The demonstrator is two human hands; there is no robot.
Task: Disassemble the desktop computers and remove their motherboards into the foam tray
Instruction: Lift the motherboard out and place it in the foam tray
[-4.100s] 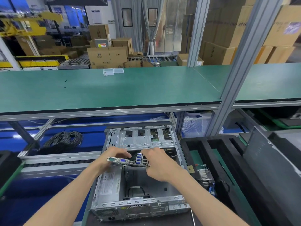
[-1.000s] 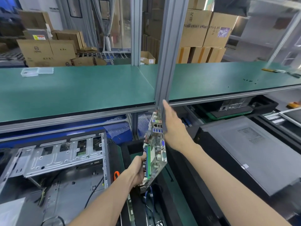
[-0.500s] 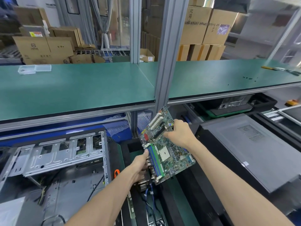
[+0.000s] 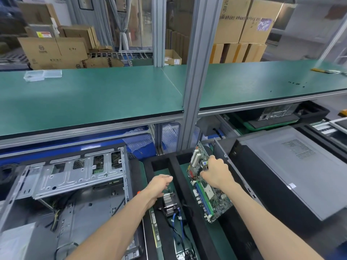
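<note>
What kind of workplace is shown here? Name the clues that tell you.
Probably an electronics disassembly line in a factory or warehouse: an opened computer case below a long green workbench, a motherboard going into a black foam tray, and stacked cardboard boxes behind.

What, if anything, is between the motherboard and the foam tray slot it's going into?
Nothing visible. The right hand holds the motherboard tilted over the right slot of the foam tray, whose green floor shows bare. The heatsink and cables lie in the neighbouring slot.

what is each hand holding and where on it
Right hand grips the motherboard at its upper part, near the white slots. Left hand holds nothing.
</note>
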